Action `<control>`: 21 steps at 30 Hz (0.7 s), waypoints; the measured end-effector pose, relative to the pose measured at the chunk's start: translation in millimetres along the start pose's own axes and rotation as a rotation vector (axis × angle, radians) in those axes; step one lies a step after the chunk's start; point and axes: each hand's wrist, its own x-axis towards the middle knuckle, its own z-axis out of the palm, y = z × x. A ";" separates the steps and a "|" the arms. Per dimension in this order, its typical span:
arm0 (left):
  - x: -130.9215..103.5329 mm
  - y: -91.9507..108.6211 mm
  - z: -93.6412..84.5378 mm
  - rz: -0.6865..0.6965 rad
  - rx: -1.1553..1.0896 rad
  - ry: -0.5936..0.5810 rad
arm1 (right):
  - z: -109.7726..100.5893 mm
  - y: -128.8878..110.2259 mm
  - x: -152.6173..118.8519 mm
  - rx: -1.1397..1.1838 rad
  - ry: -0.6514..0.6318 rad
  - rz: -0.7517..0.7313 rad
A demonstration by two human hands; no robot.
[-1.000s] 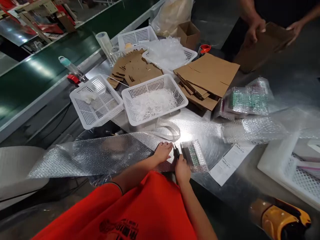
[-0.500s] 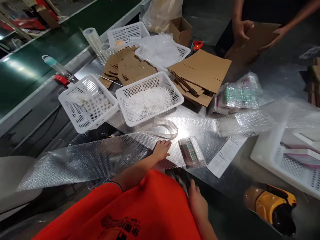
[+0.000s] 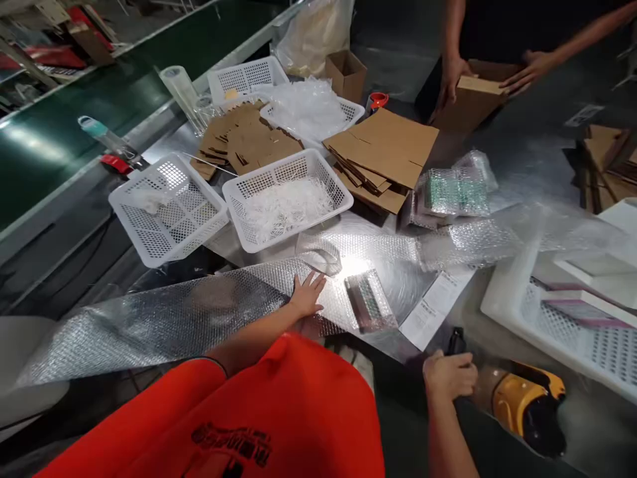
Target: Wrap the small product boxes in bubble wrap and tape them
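My left hand (image 3: 307,296) lies with spread fingers on a long strip of bubble wrap (image 3: 199,312). Just right of it, a small bubble-wrapped packet (image 3: 371,301) rests on the wrap. My right hand (image 3: 450,376) is closed round a small black object (image 3: 456,342) near the table's front edge. Beside that hand lies a yellow and black tape dispenser (image 3: 520,401). A white printed paper (image 3: 436,309) is between the packet and the right-hand basket.
White baskets (image 3: 249,242) stand behind the wrap, near flat cardboard (image 3: 388,143). More wrapped packets (image 3: 458,192) lie at the back right. A white crate (image 3: 507,292) is at right. Across the table a person's hands (image 3: 452,79) hold a carton (image 3: 470,103).
My right hand has moved right and forward from beside my body to the black object. The fingers of my left hand have spread. The other person's cardboard now appears as a box shape.
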 end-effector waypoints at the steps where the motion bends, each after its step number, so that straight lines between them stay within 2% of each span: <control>1: -1.0 -1.6 -0.9 0.005 0.011 -0.011 | 0.1 -18.0 -1.5 0.038 0.031 -0.113; 3: -2.6 -2.5 -2.1 0.013 0.037 -0.025 | -2.3 -56.9 -7.8 0.086 -0.012 -0.422; 5: -3.4 -1.3 -2.6 0.006 0.059 -0.034 | -5.6 -93.6 -14.1 0.033 -0.205 -0.698; 6: -3.8 -0.8 -2.6 -0.001 0.066 -0.037 | -6.7 -108.5 -16.1 -0.009 -0.312 -0.770; 7: -4.6 -1.4 -2.7 -0.007 0.070 -0.036 | -7.3 -120.2 -17.2 -0.047 -0.399 -0.803; 9: -9.1 -7.7 -3.5 -0.010 0.069 -0.024 | -7.1 -132.9 -17.2 -0.087 -0.483 -0.795; 12: -26.6 -29.9 -9.6 -0.051 0.066 -0.009 | -6.1 -133.4 -15.3 -0.101 -0.477 -0.790; 15: -49.2 -45.9 -20.8 -0.160 0.022 0.028 | -6.5 -129.9 -14.9 -0.118 -0.477 -0.790; 17: -54.6 -35.5 -25.9 -0.217 -0.090 0.126 | -7.6 -129.9 -15.7 -0.122 -0.480 -0.792; 18: -52.1 -22.1 -26.0 -0.233 -0.158 0.182 | -8.3 -130.4 -16.2 -0.124 -0.479 -0.794; 21: -25.4 42.0 -13.5 -0.277 -0.275 0.233 | -10.8 -131.8 -17.0 -0.131 -0.471 -0.807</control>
